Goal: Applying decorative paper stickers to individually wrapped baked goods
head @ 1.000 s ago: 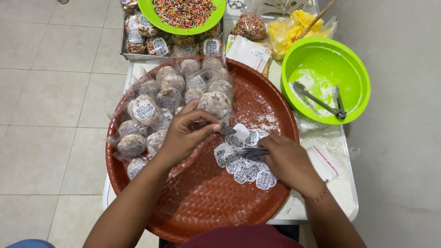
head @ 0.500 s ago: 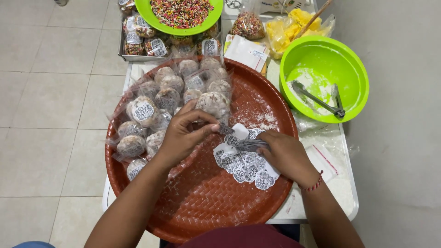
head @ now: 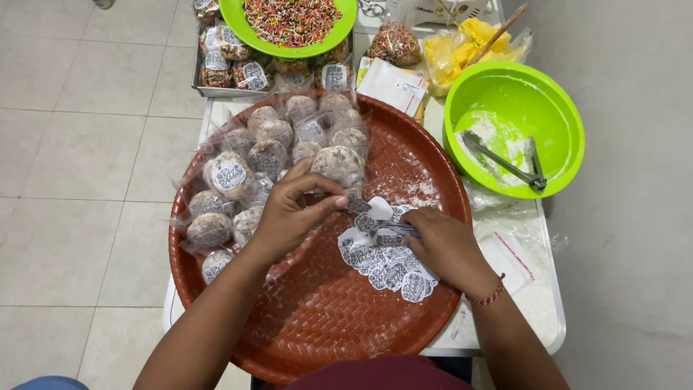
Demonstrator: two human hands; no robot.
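A round reddish-brown woven tray point(head: 317, 318) covers most of a small white table. Several clear bags of pale round treats point(head: 268, 155), each with a round black-and-white sticker, lie on its left and far part. My left hand point(head: 292, 213) pinches a small sticker point(head: 357, 205) just below one bagged treat point(head: 338, 165). My right hand point(head: 444, 245) presses on a white sheet of round stickers point(head: 382, 263) lying on the tray, fingers on its upper edge.
A lime green bowl point(head: 556, 108) with white powder and metal tongs point(head: 505, 162) stands at the right. A green plate of coloured sprinkles point(head: 292, 22) and a metal tray of bagged treats point(head: 231, 61) sit at the far edge. Yellow bags point(head: 469, 43) lie beyond. Tiled floor lies left.
My left hand has pulled a sticker off the sheet and holds it near the bagged treat. My right hand stays on the sheet.
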